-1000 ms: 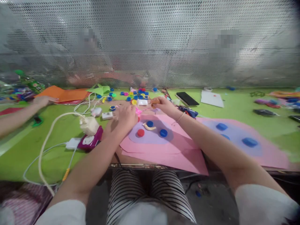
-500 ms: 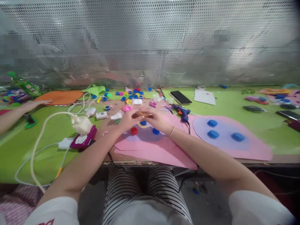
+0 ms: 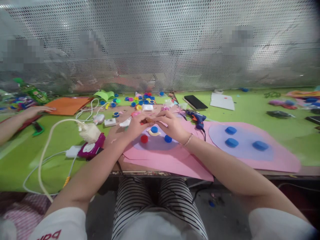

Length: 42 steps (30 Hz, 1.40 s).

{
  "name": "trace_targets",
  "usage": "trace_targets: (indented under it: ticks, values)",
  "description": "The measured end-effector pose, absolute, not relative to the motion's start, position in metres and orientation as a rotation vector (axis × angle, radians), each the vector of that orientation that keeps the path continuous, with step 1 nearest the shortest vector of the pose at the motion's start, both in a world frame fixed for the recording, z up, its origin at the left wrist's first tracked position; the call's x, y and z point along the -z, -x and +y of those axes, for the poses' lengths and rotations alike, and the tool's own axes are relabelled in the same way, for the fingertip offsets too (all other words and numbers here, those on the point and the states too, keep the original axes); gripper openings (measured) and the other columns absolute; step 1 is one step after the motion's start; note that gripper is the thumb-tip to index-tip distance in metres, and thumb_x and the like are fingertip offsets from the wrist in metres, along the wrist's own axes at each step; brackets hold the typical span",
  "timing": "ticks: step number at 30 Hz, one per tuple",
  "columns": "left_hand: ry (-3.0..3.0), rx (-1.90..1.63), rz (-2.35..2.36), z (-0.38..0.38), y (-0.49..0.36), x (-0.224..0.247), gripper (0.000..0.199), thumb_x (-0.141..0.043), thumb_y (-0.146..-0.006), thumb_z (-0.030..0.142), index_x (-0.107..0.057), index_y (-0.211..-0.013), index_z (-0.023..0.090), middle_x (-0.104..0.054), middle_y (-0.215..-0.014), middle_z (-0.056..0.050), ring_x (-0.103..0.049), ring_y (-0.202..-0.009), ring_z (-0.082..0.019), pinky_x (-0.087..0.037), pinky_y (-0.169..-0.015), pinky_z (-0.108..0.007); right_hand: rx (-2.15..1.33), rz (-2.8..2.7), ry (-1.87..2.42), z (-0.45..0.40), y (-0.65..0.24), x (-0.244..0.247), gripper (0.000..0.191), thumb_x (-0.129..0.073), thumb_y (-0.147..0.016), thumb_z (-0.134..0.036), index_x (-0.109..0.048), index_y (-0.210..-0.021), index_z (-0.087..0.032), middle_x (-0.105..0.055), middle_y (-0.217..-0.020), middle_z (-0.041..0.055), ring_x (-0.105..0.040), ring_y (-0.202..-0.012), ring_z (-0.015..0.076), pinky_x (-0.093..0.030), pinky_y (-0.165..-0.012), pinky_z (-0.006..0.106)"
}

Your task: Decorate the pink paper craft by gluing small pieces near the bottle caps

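My left hand [image 3: 136, 126] is closed on a small brown ring-shaped thing [image 3: 149, 120], mostly covered by fingers. My right hand [image 3: 173, 126] has its fingertips pinched at the ring's other side. Beneath the hands is a lilac paper oval [image 3: 155, 145] on a pink paper sheet [image 3: 172, 163]. On the oval are a red bottle cap [image 3: 144, 139], a blue cap [image 3: 168, 138], another blue cap [image 3: 154, 129] and a cream curved strip [image 3: 155, 134].
A glue gun [image 3: 197, 118] and a phone [image 3: 195, 102] lie to the right, beside a second pink sheet [image 3: 282, 162] with blue caps. To the left are a purple power strip [image 3: 92, 148] with cables and another person's hand [image 3: 41, 110] on orange paper [image 3: 70, 106]. Several loose caps lie behind.
The brown ring has been turned and is now more hidden by the fingers. My right fingers have straightened over it. The whole view has shifted slightly.
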State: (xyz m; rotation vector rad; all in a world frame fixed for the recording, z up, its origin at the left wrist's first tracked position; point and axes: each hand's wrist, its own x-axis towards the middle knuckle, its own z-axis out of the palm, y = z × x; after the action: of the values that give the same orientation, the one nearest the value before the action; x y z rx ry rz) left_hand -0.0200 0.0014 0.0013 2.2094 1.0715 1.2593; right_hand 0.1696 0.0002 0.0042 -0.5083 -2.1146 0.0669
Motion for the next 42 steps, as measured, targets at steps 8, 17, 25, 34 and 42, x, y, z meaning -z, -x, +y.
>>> trace_targets:
  ticks: [8, 17, 25, 34, 42]
  values:
    - [-2.327, -1.317, 1.097, 0.004, 0.023, 0.001, 0.012, -0.065, -0.075, 0.030, -0.062, -0.074, 0.018, -0.058, -0.070, -0.001, -0.052, -0.068, -0.012, -0.043, -0.063, -0.026, -0.056, -2.113, 0.549, -0.005, -0.168, -0.007, 0.008, -0.050, -0.087, -0.019, -0.057, -0.089, -0.019, -0.055, -0.089, 0.0074, -0.054, -0.087, 0.0183, -0.050, -0.074, 0.036]
    - [-2.349, -1.285, 1.039, 0.000, 0.023, -0.002, 0.013, -0.058, -0.081, 0.027, -0.065, -0.076, 0.018, -0.059, -0.069, -0.001, -0.052, -0.064, -0.011, -0.041, -0.059, -0.024, -0.123, -2.094, 0.604, -0.006, -0.168, -0.008, 0.008, -0.050, -0.086, -0.018, -0.058, -0.087, -0.019, -0.053, -0.090, 0.0071, -0.055, -0.081, 0.0165, -0.052, -0.069, 0.033]
    - [-2.376, -1.254, 1.070, -0.002, 0.023, -0.004, 0.026, -0.052, -0.083, 0.023, -0.052, -0.057, 0.017, -0.050, -0.057, 0.000, -0.047, -0.059, -0.011, -0.039, -0.056, -0.026, -0.145, -2.055, 0.600, -0.007, -0.167, -0.007, 0.017, -0.048, -0.086, -0.017, -0.062, -0.096, -0.020, -0.054, -0.092, 0.0068, -0.056, -0.082, 0.0160, -0.054, -0.069, 0.034]
    - [-2.438, -1.219, 1.011, -0.003, 0.020, -0.002, 0.018, -0.054, -0.078, 0.015, -0.055, -0.060, 0.016, -0.052, -0.062, 0.001, -0.049, -0.060, -0.010, -0.039, -0.056, -0.024, -0.153, -2.072, 0.579, -0.010, -0.165, -0.010, 0.017, -0.054, -0.085, -0.022, -0.062, -0.100, -0.023, -0.057, -0.094, 0.0064, -0.057, -0.089, 0.0180, -0.053, -0.076, 0.037]
    - [-2.474, -1.221, 1.039, -0.004, 0.017, 0.002, 0.009, -0.059, -0.076, 0.019, -0.061, -0.067, 0.016, -0.057, -0.064, 0.000, -0.051, -0.061, -0.011, -0.043, -0.060, -0.025, -0.169, -2.072, 0.565, -0.010, -0.165, -0.009, 0.010, -0.055, -0.084, -0.020, -0.065, -0.086, -0.023, -0.060, -0.087, 0.0045, -0.058, -0.083, 0.0156, -0.052, -0.073, 0.033]
